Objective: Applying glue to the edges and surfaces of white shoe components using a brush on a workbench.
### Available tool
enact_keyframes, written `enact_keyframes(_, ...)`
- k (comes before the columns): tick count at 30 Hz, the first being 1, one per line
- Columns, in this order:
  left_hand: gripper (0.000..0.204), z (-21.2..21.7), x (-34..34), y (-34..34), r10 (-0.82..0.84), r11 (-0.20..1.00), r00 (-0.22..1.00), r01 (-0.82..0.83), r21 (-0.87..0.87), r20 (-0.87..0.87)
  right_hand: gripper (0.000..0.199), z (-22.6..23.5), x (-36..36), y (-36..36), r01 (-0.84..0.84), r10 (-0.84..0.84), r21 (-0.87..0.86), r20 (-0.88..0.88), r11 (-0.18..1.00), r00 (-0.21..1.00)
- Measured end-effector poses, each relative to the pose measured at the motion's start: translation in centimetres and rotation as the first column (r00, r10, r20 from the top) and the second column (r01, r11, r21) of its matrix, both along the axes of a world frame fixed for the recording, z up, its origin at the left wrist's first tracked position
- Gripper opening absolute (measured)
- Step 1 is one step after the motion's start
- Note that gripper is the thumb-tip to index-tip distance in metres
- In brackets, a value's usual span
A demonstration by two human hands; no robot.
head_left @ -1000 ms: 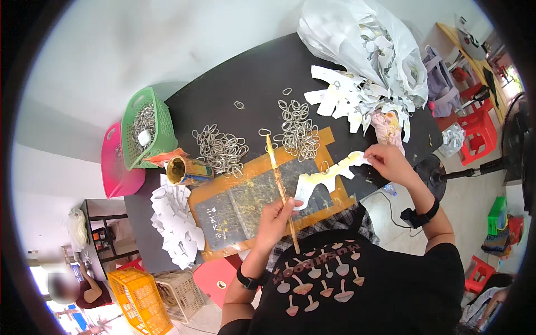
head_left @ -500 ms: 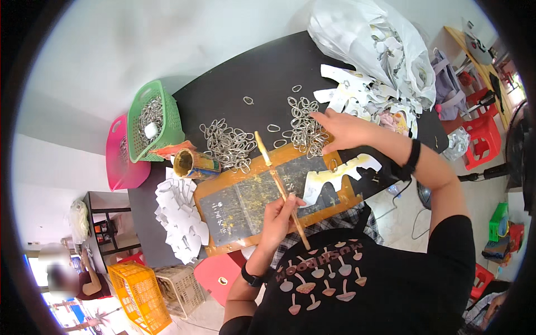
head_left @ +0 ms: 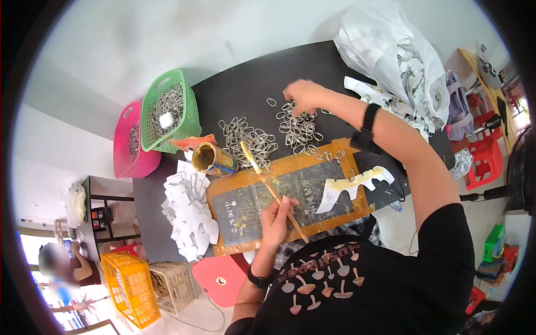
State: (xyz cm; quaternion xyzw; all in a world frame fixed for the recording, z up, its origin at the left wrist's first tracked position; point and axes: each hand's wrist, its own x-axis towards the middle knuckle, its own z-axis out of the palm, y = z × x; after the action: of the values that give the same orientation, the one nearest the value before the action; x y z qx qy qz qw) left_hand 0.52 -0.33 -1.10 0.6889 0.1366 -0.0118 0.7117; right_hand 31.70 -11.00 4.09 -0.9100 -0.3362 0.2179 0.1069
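My left hand is closed round the wooden handle of a brush, its yellowed tip pointing away over the board, near the metal rings. My right hand reaches to the far side of a pile of oval metal rings; its bent fingers look apart and touch the rings. On the board, edged with brown tape, lies a white cut-out paper piece with yellowish glue along its upper edge and one ring on it. A second ring pile sits beside an open glue-stained can.
Stacked white cut-outs lie left of the board. A green basket and a pink basket hold rings at the far left. A white plastic bag and more cut-outs occupy the far right. Another person is at lower left.
My right hand has moved left and farther away, from the right side of the ring pile to its far end. Several rings now lie along the board's far edge. My left hand still holds the brush.
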Motion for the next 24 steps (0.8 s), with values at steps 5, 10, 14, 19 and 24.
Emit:
enact_keyframes(5,0.038,-0.7,0.0,-0.3,-0.017,1.0,0.999,0.018,-0.013,0.049,0.023,-4.3,2.8,3.9,-0.224,0.089,0.272,0.433,0.936,0.897)
enact_keyframes(10,0.032,-0.2,0.2,-1.1,-0.18,0.982,0.968,0.168,0.081,0.174,0.015,-5.0,3.5,4.6,-0.291,0.206,0.167,0.397,0.942,0.894)
enact_keyframes(14,0.029,-0.2,0.7,-1.9,-0.267,0.961,0.945,0.248,0.119,0.187,0.011,-2.5,2.1,3.3,-0.252,0.142,0.364,0.302,0.897,0.943)
enact_keyframes(19,0.034,0.0,1.1,-2.4,-0.412,0.892,0.911,0.405,0.2,-0.009,0.013,0.4,-4.4,-2.4,-0.187,0.254,0.482,-0.075,0.856,0.964)
enact_keyframes(24,0.035,-0.6,1.2,-2.7,-0.404,0.893,0.911,0.412,0.183,-0.078,0.009,0.7,-11.6,-8.5,-0.109,0.217,0.323,-0.32,0.94,0.922)
